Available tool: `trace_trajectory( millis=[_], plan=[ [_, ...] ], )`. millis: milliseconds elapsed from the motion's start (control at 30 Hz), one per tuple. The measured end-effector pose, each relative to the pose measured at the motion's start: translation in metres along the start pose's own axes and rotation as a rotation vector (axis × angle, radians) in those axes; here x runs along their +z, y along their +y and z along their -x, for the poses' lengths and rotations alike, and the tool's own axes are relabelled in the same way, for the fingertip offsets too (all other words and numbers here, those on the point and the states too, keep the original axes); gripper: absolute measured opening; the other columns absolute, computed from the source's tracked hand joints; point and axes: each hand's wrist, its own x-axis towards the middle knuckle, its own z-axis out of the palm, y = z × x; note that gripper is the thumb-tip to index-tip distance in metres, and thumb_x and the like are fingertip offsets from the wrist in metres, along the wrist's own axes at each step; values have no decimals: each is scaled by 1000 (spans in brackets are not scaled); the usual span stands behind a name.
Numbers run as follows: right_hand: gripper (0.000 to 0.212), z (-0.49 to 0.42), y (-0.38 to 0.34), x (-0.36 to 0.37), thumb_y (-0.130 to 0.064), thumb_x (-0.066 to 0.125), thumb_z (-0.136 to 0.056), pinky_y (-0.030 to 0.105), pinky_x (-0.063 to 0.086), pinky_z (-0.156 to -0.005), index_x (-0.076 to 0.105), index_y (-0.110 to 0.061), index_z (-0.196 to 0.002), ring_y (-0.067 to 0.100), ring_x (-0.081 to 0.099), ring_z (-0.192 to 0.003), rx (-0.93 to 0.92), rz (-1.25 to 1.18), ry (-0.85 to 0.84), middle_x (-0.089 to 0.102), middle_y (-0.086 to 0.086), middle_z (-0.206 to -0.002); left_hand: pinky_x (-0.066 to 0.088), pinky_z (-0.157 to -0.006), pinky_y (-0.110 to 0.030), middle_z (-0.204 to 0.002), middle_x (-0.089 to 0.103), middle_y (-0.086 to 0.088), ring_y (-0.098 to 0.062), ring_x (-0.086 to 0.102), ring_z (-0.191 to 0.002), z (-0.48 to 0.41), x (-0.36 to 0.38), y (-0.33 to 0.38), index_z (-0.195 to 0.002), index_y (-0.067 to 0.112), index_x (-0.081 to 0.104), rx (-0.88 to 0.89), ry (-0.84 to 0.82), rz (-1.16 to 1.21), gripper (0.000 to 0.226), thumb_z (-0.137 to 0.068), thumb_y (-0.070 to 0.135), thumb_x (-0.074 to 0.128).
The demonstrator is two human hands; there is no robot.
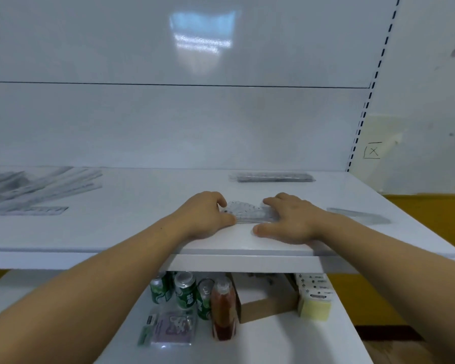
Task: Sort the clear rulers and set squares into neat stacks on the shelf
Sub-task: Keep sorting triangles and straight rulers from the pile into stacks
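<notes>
Left hand [205,215] and right hand [290,220] pinched the ends of the rulers [247,212] lying between them on the shelf [132,222]. Looked like light, stiff, slippery plastic, so I'd grip the long edges

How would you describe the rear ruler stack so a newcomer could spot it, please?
Find the white upper shelf. Right of centre, close to its back panel, lies the rear stack. Unlike the gripped stack nearer the front edge, it looks darker and nothing touches it.
</notes>
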Motion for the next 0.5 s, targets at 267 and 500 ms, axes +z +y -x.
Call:
trace_trajectory(
  millis=[267, 500],
  plan=[
    [53, -32, 4, -11, -54, 63, -81, 24, 42, -92, 51, -29, -127, 10, 52, -105, -142, -78, -30, 55, -9, -121, 39, -78, -20, -105, 54, 8, -6, 52, -85, -11, -9, -7, -129, 23, 54, 25, -118, -5, 50, -83, 35, 69],
    [71, -61, -8, -37, -66, 54, -78, 30, 37, -103, 43, -28, -137, 12, 49, -119, -191, -51, -102, 50, -9, -134, 38, -85, -23, -117, 51, 11, -9, 52, -99, -12, -26, -17, -138, 31, 41, -1, -132, -11, 64, -81, 53, 63]
  ],
)
